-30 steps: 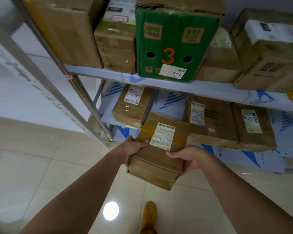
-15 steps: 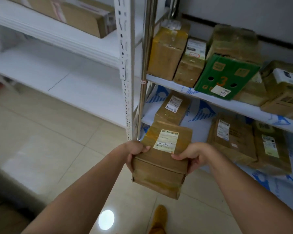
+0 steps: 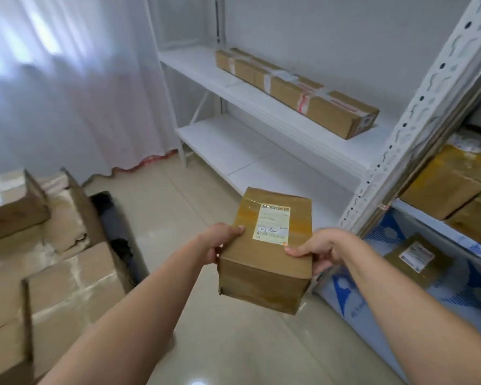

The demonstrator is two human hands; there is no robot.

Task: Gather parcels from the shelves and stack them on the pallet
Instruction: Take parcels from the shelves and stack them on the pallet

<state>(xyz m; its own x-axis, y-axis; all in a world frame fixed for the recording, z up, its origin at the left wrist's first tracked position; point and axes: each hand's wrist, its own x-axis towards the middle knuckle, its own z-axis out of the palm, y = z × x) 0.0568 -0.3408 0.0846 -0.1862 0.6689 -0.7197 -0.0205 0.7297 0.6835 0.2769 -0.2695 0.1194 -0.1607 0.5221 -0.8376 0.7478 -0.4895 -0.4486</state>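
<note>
a small brown cardboard parcel (image 3: 264,254) wrapped in clear tape, with a white shipping label (image 3: 273,224) on its top face, is held in the air above the glossy beige tiled floor (image 3: 178,195), in front of the shelving. the left hand (image 3: 216,241) grips its left edge, thumb lying on top and fingers curled underneath. the right hand (image 3: 321,251) grips the right edge the same way, thumb on the top face near the label. to the left, blurred brown cartons (image 3: 53,273) lie stacked low beside the floor. behind the parcel, a white metal shelf (image 3: 261,98) carries one long brown carton (image 3: 297,90). on the right, more taped brown parcels (image 3: 444,184) sit on a second rack.
</note>
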